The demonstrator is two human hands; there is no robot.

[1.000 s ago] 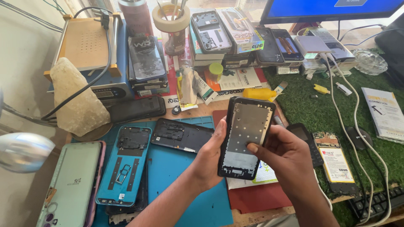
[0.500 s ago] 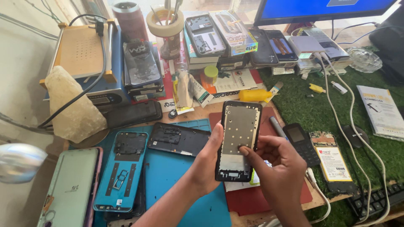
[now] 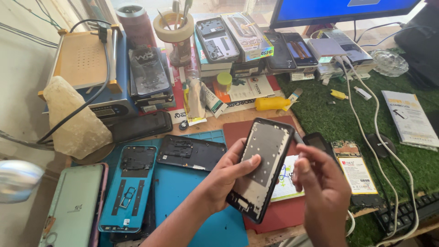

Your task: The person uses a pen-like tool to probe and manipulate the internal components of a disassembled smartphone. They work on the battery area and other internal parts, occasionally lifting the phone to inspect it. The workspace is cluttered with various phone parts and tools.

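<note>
Left hand (image 3: 228,176) holds a black phone frame (image 3: 260,167) tilted up over the red mat (image 3: 283,215), fingers curled round its left edge and the thumb pressed flat on the silvery inside. Right hand (image 3: 324,192) sits just beside the frame's right edge, off it, fingers loosely bunched and pinching nothing I can see. A blue phone shell (image 3: 130,187) lies on the blue mat (image 3: 183,192) nearby.
</note>
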